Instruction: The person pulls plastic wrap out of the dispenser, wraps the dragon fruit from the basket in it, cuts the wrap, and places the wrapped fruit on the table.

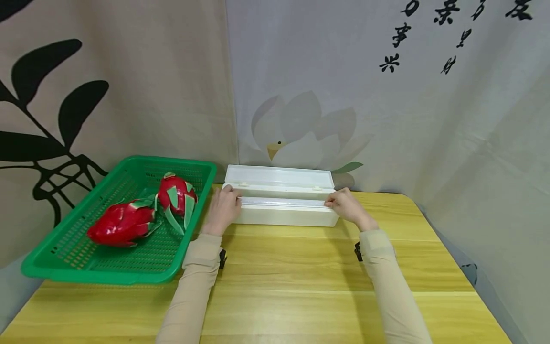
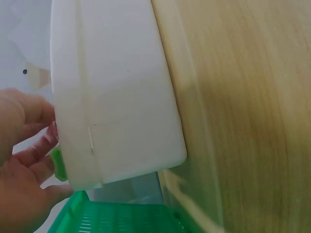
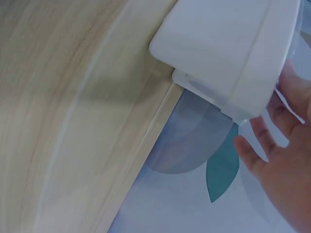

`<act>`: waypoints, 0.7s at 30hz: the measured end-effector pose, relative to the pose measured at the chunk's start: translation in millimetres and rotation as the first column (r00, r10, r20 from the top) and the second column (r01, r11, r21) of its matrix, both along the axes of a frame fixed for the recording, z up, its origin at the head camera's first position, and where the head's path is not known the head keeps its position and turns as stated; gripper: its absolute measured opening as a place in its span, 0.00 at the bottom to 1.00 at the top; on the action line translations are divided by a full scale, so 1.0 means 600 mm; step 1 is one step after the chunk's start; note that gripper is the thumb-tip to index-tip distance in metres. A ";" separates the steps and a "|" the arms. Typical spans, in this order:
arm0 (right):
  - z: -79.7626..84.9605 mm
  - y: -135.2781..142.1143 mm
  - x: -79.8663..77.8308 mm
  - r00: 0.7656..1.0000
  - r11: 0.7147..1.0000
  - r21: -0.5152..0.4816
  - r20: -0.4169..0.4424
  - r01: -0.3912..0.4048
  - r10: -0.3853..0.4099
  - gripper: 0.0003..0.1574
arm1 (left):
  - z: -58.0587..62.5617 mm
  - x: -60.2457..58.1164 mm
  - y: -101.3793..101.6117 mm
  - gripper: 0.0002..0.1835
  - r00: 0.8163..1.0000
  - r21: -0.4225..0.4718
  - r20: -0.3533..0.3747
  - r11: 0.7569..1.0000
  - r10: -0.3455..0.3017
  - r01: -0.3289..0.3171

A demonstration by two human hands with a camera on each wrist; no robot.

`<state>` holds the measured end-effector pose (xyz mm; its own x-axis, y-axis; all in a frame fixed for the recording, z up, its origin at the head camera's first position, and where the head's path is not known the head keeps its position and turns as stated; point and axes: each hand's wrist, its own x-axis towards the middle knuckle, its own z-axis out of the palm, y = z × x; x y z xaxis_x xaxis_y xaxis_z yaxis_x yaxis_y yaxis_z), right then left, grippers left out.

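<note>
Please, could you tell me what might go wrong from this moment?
The open lid stands behind the left hand and right hand, so it could drop onto the fingers if the box is jolted. The left sleeve is close beside the basket, so a sideways move might knock it. The box sits near the table's back edge, so a push could slide it backward.

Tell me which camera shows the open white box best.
The head view: it shows the white box nearly whole, with its lid raised and its interior partly visible. The left wrist view shows its front near the left end, close up; the right wrist view, near the right end. Neither shows the interior.
</note>
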<state>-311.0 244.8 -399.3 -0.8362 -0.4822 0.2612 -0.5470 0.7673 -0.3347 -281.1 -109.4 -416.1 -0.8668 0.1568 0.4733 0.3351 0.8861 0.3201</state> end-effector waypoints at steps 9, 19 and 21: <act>-0.007 -0.012 0.000 0.992 0.991 0.044 0.032 0.123 -0.124 0.06 | 0.002 0.002 0.002 0.08 0.999 0.093 0.023 0.995 0.024 -0.026; -0.010 -0.023 -0.002 0.991 0.993 0.009 -0.069 0.114 -0.114 0.06 | 0.005 -0.002 0.004 0.08 1.000 0.120 -0.008 0.993 0.022 -0.021; -0.012 -0.025 -0.002 0.990 0.993 -0.034 -0.082 0.116 -0.119 0.06 | 0.006 -0.001 0.005 0.09 1.000 0.135 -0.002 0.991 0.020 -0.020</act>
<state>-312.2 229.7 -406.7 -0.8610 -0.3732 0.3455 -0.4809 0.8185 -0.3144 -282.0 -106.4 -412.3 -0.8676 0.0742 0.4916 0.3192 0.8413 0.4364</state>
